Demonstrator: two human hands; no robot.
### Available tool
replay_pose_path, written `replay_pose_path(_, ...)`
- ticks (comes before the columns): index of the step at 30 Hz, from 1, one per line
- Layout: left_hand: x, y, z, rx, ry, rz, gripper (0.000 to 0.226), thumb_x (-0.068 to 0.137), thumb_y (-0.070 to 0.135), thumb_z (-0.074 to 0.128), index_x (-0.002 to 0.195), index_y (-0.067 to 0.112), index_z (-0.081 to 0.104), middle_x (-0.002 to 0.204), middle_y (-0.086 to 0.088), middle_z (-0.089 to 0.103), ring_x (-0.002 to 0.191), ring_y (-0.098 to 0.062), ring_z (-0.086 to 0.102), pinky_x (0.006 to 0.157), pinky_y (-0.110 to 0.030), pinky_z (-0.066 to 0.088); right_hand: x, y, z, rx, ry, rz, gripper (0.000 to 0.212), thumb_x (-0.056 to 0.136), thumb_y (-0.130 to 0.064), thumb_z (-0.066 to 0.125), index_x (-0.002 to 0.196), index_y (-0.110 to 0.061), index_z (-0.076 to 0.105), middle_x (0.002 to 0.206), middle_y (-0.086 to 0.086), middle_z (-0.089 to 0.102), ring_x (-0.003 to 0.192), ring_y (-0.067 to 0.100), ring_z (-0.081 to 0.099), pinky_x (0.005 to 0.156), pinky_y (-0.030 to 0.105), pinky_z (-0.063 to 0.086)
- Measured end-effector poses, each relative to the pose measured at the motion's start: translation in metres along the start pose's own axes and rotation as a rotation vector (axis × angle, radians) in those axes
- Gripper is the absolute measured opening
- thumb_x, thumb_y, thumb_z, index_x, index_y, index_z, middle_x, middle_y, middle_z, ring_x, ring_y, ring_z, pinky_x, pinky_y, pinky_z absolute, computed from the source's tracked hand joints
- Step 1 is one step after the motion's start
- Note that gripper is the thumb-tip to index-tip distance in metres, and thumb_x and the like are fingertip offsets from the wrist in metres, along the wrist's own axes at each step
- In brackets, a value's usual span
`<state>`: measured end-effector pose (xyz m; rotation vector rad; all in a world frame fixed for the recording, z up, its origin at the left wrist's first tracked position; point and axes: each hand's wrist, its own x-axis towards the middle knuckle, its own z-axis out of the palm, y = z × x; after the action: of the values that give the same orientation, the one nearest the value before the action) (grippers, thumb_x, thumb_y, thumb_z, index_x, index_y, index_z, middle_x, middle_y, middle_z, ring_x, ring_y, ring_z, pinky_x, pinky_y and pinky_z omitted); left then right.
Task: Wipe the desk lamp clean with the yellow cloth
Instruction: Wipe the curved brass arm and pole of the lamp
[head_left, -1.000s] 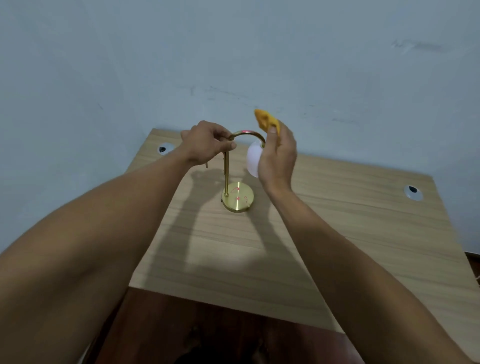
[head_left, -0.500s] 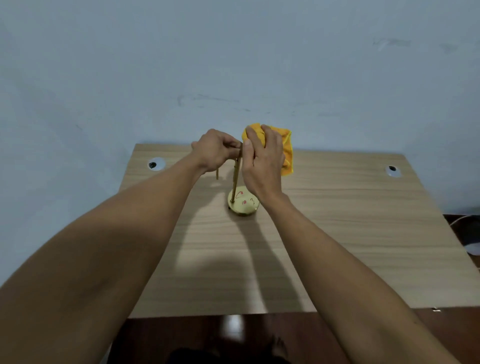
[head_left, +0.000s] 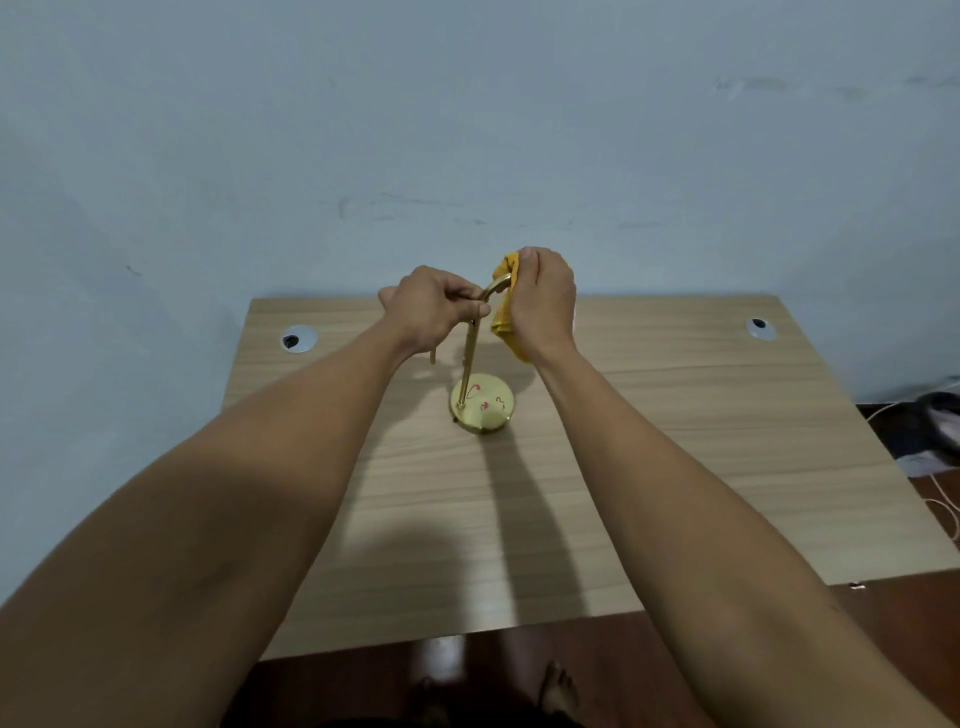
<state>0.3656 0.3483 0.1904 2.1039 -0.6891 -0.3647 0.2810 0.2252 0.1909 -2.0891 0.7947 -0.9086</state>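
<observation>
A brass desk lamp (head_left: 470, 358) stands on the wooden desk (head_left: 675, 441), with a round base, a thin upright stem and an arched top. My left hand (head_left: 434, 306) grips the stem just below the arch. My right hand (head_left: 543, 301) holds the yellow cloth (head_left: 506, 306) bunched around the right side of the arch. The cloth and my right hand hide the lamp's white shade.
Two round cable grommets sit in the desk's far corners, one on the left (head_left: 298, 339) and one on the right (head_left: 760, 328). A pale blue wall (head_left: 467, 130) rises right behind the desk. Cables and a dark object (head_left: 940, 415) lie on the floor at the right.
My right hand has wrapped the cloth around the top of the arch and shade, which was uncovered a second ago. My left hand keeps its grip on the stem. The view has shifted.
</observation>
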Motion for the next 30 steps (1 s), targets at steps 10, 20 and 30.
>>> replay_pose_path(10, -0.005, 0.003, -0.001, 0.001, -0.001, 0.008, 0.016, 0.082, 0.042, 0.081, 0.094, 0.032, 0.079, 0.090, 0.017, 0.078, 0.101, 0.005, 0.061, 0.091, -0.033, 0.020, -0.022, 0.003, 0.003, -0.075, 0.036, -0.397, 0.026, 0.100, -0.005, 0.046, 0.085, -0.004, 0.067, 0.091, 0.006, 0.066, 0.093, 0.028, 0.057, 0.088, 0.036, 0.042)
replay_pose_path(20, -0.005, 0.002, -0.002, 0.029, -0.024, 0.022, 0.010, 0.084, 0.036, 0.078, 0.087, 0.026, 0.079, 0.080, 0.018, 0.074, 0.092, 0.000, 0.063, 0.102, -0.039, 0.027, -0.029, 0.010, 0.007, -0.142, -0.024, -0.532, 0.013, 0.094, 0.004, 0.054, 0.089, 0.000, 0.066, 0.099, 0.014, 0.065, 0.095, 0.035, 0.053, 0.089, 0.038, 0.041)
replay_pose_path(30, -0.007, -0.004, 0.001, -0.067, -0.061, 0.036, 0.009, 0.080, 0.047, 0.077, 0.088, 0.041, 0.078, 0.083, 0.023, 0.077, 0.094, 0.002, 0.067, 0.113, -0.053, 0.035, -0.028, 0.000, 0.002, -0.114, 0.039, -0.384, 0.030, 0.092, -0.013, 0.040, 0.086, -0.001, 0.067, 0.096, 0.012, 0.066, 0.093, 0.034, 0.056, 0.085, 0.037, 0.042)
